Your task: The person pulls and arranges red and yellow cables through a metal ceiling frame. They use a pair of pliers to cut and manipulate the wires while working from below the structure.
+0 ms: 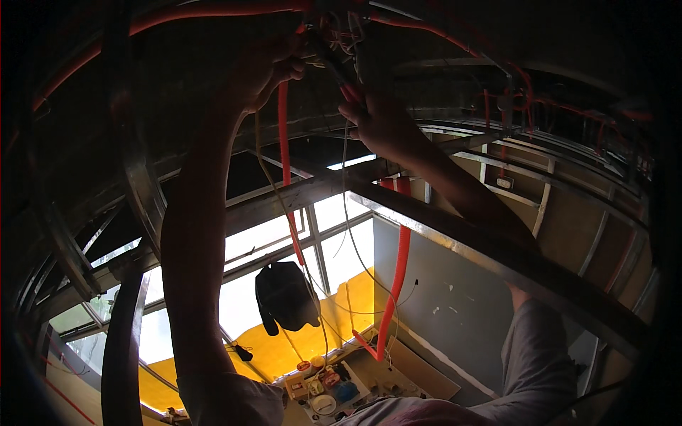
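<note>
Beyond the right fingers [349, 111], closed on a red-handled dark metal tool [341, 71], thin pale wires [348, 32] hang loose, red plastic conduit [213, 10] seemingly run; left fingers [290, 69] curl (hold unclear).

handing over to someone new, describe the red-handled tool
Above the bright windows is the raised right hand. It grips the red-handled tool, slanting up-left toward tangled wires. Unlike the long red tubes nearby, it is short and dark-ended.
</note>
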`<state>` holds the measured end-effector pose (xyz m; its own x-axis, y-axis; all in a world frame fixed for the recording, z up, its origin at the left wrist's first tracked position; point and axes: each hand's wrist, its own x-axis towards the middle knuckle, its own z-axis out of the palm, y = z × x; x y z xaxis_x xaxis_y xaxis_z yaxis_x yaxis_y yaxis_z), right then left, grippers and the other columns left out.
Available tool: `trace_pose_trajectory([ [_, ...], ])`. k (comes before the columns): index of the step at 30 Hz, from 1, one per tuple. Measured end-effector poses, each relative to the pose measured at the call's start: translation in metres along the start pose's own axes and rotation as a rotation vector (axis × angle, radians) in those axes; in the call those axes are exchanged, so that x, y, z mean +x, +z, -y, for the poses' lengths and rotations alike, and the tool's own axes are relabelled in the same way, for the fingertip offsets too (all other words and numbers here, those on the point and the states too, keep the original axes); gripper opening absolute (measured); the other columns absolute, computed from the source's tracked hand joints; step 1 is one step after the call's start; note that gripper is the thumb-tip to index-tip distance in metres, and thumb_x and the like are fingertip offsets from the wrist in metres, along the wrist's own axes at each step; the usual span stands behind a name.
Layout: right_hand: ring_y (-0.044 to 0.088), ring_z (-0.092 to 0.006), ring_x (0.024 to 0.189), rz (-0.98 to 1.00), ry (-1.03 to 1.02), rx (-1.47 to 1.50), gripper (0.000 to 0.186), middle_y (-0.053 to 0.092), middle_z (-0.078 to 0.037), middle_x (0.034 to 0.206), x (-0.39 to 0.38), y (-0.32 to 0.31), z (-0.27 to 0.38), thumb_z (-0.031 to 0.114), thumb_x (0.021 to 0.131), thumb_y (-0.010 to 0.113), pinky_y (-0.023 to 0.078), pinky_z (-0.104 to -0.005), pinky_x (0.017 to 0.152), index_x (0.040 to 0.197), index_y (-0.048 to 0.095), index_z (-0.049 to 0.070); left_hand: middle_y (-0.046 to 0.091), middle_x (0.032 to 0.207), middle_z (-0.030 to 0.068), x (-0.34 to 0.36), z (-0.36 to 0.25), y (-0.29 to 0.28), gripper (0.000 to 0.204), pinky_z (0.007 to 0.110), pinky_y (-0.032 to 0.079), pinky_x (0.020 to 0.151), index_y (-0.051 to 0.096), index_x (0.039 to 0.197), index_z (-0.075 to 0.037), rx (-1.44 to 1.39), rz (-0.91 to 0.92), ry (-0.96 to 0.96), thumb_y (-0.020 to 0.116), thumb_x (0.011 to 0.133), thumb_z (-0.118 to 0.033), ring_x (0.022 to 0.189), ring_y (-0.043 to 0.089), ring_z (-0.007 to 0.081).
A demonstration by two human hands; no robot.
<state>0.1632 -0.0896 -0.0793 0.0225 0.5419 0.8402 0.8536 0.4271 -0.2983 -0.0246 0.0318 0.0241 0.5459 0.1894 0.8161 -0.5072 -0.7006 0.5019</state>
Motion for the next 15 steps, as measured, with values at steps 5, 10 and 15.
trace_pose_trajectory([
  [5, 0.064, -0.0324, 0.061, -0.196, -0.261, 0.075, 0.034, 0.061, -0.018, 0.068, 0.009, 0.017, -0.027, 0.026, 0.095, 0.063, 0.047, -0.0438, 0.056, 0.113, 0.056, -0.002, 0.063, 0.093, 0.008, 0.002, 0.006, 0.0, 0.03, 0.034, 0.052, 0.078, 0.062, 0.112, 0.001, -0.02, 0.004, -0.027, 0.055, 0.101, -0.026, 0.08, 0.06, 0.0165],
  [10, 0.063, -0.0332, 0.057, -0.179, -0.238, 0.092, 0.034, 0.06, -0.018, 0.064, 0.012, 0.017, -0.024, 0.025, 0.094, 0.064, 0.047, -0.0435, 0.053, 0.112, 0.056, -0.002, 0.063, 0.091, 0.0081, 0.004, 0.004, -0.003, 0.031, 0.033, 0.052, 0.077, 0.062, 0.111, 0.001, 0.006, 0.038, -0.045, 0.053, 0.102, -0.027, 0.077, 0.059, 0.0167],
  [15, 0.068, -0.0192, 0.077, -0.002, -0.066, -0.048, 0.04, 0.064, -0.011, 0.093, 0.009, -0.001, -0.014, 0.029, 0.1, 0.057, 0.056, -0.0323, 0.067, 0.129, 0.05, 0.002, 0.063, 0.089, 0.0078, 0.004, -0.003, -0.003, 0.03, 0.032, 0.053, 0.073, 0.063, 0.108, 0.0, 0.207, 0.007, -0.066, 0.054, 0.101, -0.028, 0.075, 0.061, 0.0158],
])
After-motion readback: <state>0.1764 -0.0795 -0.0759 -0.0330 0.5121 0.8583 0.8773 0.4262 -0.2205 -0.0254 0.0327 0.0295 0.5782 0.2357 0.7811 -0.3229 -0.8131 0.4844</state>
